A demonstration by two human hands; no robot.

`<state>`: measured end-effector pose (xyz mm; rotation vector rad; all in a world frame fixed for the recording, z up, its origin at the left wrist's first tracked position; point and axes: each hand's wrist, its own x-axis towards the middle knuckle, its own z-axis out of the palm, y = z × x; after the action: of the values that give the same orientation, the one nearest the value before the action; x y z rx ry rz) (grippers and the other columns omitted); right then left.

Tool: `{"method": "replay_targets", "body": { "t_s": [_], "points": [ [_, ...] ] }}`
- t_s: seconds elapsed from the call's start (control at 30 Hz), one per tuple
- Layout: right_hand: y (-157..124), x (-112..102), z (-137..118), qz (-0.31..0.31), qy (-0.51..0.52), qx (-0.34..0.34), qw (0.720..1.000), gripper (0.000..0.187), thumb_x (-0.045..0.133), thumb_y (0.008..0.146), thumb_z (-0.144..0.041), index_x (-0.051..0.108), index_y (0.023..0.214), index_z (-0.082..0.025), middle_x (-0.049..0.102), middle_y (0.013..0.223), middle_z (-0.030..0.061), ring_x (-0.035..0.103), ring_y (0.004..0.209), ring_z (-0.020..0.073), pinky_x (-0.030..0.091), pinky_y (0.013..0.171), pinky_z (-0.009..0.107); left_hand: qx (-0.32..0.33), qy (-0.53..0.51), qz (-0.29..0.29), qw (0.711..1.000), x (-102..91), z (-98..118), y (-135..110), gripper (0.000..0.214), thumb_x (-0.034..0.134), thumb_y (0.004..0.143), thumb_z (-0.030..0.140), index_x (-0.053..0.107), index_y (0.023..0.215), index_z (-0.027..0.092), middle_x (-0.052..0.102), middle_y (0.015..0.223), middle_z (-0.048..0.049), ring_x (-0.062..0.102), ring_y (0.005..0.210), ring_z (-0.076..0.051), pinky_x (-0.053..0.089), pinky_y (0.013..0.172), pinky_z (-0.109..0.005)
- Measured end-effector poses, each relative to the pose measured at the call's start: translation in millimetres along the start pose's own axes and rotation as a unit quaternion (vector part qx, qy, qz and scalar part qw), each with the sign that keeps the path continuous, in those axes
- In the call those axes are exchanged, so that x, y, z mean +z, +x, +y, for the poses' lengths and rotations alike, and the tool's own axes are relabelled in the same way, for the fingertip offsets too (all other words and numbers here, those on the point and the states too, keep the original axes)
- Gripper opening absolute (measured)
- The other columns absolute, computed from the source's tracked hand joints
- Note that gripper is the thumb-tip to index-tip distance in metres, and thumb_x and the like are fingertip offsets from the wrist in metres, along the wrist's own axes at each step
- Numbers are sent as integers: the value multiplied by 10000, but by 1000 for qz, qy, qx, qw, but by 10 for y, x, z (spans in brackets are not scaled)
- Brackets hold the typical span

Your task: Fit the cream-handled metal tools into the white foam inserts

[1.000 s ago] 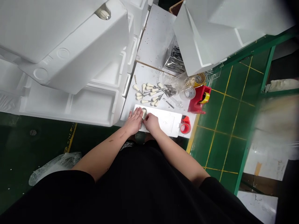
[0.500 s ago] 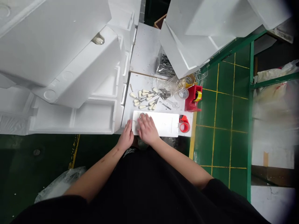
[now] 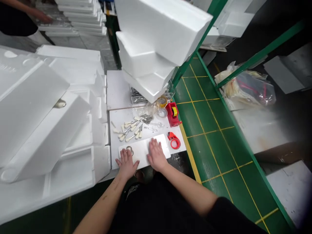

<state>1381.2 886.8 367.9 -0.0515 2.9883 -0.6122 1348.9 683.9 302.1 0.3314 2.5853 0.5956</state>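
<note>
Fingers splayed on white board

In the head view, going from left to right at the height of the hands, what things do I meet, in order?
Foam tray → left hand → right hand → red tape ring → green floor

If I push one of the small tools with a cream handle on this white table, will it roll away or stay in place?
It will probably roll a little, because the cream-handled tool has a rounded, tapered handle. The roll would likely curve, since its thin metal shaft is much narrower. It looks light, so a small push may move it across the white tabletop.
</note>
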Motion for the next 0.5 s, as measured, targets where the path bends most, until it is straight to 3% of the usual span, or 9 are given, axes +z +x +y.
{"method": "replay_targets", "body": {
  "t_s": [0.13, 0.23, 0.3, 0.33, 0.4, 0.47, 0.5],
  "points": [
    [-184, -210, 675, 39, 91, 161, 982, 739, 473, 925, -289, 216, 1580, -62, 213, 1641, 212, 203, 1532, 318, 287, 1216, 529, -33, 54, -24, 998, 223, 17, 144, 791, 386, 967, 413, 117, 1582, -4, -69, 1656, -250, -167, 1526, -364, 6, 1172, -681],
    [-163, -176, 963, 29, 199, 230, 952, 774, 522, 875, -371, 298, 1559, -88, 405, 1562, 197, 394, 1453, 314, 374, 1176, 476, -20, 9, -10, 1000, 191, -98, 167, 787, 420, 926, 343, 136, 1588, 25, -54, 1670, -215, -143, 1537, -337, 23, 1186, -656],
    [-119, -105, 1038, 37, 256, 271, 927, 763, 552, 816, -446, 436, 1487, -100, 520, 1477, 192, 479, 1393, 327, 399, 1158, 466, -67, -86, 35, 993, 94, -150, 117, 801, 473, 879, 300, 188, 1577, 28, 9, 1675, -219, -88, 1550, -316, 57, 1214, -593],
    [-99, -70, 1055, 36, 278, 290, 915, 744, 552, 788, -490, 512, 1428, -112, 581, 1413, 193, 530, 1347, 339, 427, 1135, 468, -116, -157, 50, 980, 40, -156, 75, 803, 516, 850, 296, 245, 1555, 26, 95, 1665, -239, -14, 1556, -318, 108, 1222, -555],
    [-59, -27, 1085, 2, 300, 282, 911, 671, 547, 739, -578, 650, 1266, -177, 683, 1268, 172, 602, 1260, 369, 473, 1087, 490, -215, -303, 59, 927, -55, -129, -9, 720, 627, 774, 310, 456, 1422, 50, 417, 1533, -267, 279, 1501, -357, 281, 1183, -499],
    [-3, -54, 1131, -15, 285, 258, 923, 576, 548, 699, -624, 721, 1111, -261, 733, 1157, 144, 640, 1196, 387, 502, 1051, 501, -262, -400, 71, 875, -126, -74, -63, 489, 719, 683, 293, 635, 1136, 132, 692, 1212, -199, 572, 1277, -379, 433, 1071, -465],
    [32, -103, 1160, -16, 271, 246, 931, 538, 559, 682, -631, 732, 1071, -302, 746, 1113, 130, 656, 1164, 391, 524, 1019, 503, -267, -424, 90, 861, -153, -43, -79, 376, 749, 644, 281, 654, 989, 165, 738, 1065, -158, 645, 1160, -376, 473, 1022, -452]
  ]
}}
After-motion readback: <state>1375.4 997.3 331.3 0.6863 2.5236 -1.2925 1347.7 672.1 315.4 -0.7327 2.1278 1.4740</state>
